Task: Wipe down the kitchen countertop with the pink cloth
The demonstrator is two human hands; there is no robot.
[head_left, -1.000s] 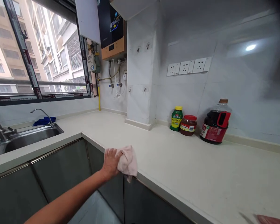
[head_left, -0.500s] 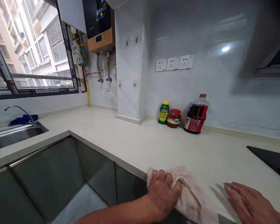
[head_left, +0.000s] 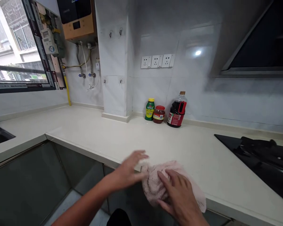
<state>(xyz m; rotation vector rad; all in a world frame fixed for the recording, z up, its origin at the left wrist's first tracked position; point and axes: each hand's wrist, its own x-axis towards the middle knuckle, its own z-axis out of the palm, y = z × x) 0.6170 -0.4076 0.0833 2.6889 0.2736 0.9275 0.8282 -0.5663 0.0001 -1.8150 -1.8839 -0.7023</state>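
Observation:
A pale pink, stained cleaning cloth (head_left: 153, 183) lies bunched at the counter's front edge, partly hanging over it. My right hand (head_left: 180, 196) grips the cloth from the right, thumb and fingers pressing into its folds. Just left of the cloth, my left hand (head_left: 133, 168) is raised, its fingers apart and slightly blurred by motion. It holds nothing; whether its thumb touches the cloth I cannot tell.
Against the wall stand a green squeeze bottle (head_left: 150, 110), a red-lidded jar (head_left: 158, 115) and a large dark sauce bottle (head_left: 176, 111). A black gas hob (head_left: 257, 157) sits to the right, under a range hood (head_left: 261, 44). At far left is a sink (head_left: 1, 135).
My left hand has let go of the cloth and moved left. My right hand has come from the bare counter onto the cloth. The view has turned right, showing more of the hob.

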